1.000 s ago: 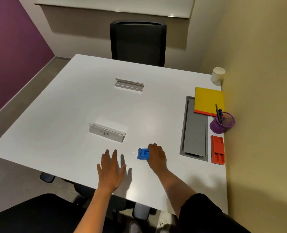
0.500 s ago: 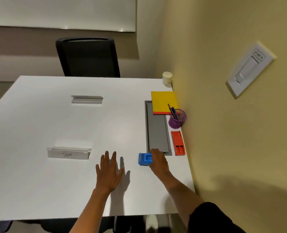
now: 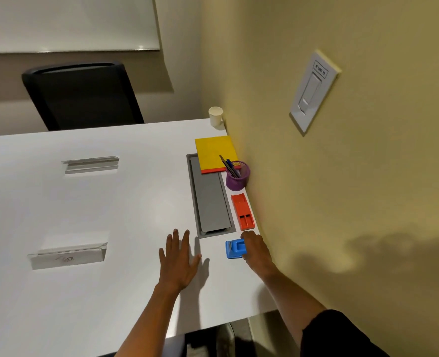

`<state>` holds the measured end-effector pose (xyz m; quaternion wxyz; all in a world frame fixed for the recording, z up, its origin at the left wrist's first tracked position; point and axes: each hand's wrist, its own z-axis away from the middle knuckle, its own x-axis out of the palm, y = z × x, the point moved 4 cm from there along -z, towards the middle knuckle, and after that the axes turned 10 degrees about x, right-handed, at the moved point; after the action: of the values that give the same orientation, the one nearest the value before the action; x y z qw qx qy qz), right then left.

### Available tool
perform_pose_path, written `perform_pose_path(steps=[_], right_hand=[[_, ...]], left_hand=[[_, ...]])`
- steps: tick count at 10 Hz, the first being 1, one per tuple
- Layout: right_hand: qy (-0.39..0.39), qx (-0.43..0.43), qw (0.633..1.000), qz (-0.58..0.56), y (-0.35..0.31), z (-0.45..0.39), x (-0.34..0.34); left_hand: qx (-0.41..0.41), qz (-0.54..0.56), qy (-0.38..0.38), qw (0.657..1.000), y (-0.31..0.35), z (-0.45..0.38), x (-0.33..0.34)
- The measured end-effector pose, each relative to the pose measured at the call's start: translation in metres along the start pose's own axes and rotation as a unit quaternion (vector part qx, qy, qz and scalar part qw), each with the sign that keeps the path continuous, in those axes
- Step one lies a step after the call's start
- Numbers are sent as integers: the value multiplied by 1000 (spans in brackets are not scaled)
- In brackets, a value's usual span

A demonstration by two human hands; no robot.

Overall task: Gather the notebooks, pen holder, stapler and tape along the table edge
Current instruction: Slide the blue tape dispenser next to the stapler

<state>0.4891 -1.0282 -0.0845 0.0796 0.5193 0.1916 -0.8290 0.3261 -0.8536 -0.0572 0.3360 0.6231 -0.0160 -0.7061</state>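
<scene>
Right hand (image 3: 255,249) curled round blue tape dispenser (image 3: 235,249), apparently sliding it into line just behind red stapler (image 3: 243,211) along the wall-side edge. Left hand (image 3: 178,258) flat, fingers spread, bracing on white table (image 3: 84,207).

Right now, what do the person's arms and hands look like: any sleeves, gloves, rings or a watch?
Both forearms are bare. The left hand and right hand wear no gloves, and no ring or watch shows on either. A black short sleeve covers the right upper arm at the frame's lower edge; the left arm's sleeve is out of view.
</scene>
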Motion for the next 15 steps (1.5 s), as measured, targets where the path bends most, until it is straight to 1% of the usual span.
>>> perform_pose_path(steps=[2, 8, 12, 13, 15], right_hand=[[-3, 0, 1000, 29, 11, -5, -3], [-10, 11, 999, 29, 16, -7, 3], [10, -4, 991, 137, 9, 1, 6], [19, -15, 992, 123, 3, 4, 3], [56, -45, 997, 41, -22, 12, -22]], left_hand=[[6, -9, -11, 1000, -2, 3, 6], [-16, -23, -13, 1000, -20, 15, 8], [-20, -19, -9, 1000, -20, 23, 9], [-20, -19, -3, 1000, -19, 25, 6], [-24, -17, 27, 999, -18, 25, -11]])
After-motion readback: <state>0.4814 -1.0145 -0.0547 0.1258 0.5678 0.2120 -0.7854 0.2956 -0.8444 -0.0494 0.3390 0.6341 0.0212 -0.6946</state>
